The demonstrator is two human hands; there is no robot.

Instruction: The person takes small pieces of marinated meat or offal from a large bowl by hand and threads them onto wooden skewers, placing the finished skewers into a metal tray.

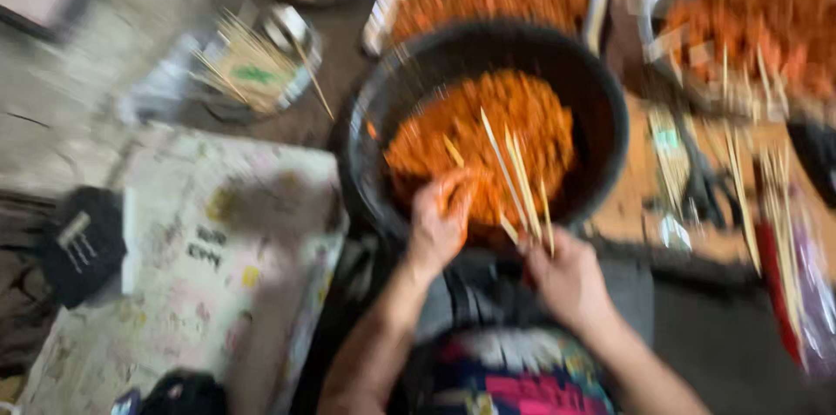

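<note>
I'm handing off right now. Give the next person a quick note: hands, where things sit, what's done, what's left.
Left hand: reaching into the black bowl, fingers on the orange marinated pieces; its grip is too blurred to judge.
Right hand: shut on a bundle of bamboo skewers, tips over the bowl.
More skewers in the container and at the right.
Done: no loaded skewer visible.
Left: the bowl is full.

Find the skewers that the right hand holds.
The skewers fan up from the right hand, over the black bowl of orange meat, beside the left hand.
</note>
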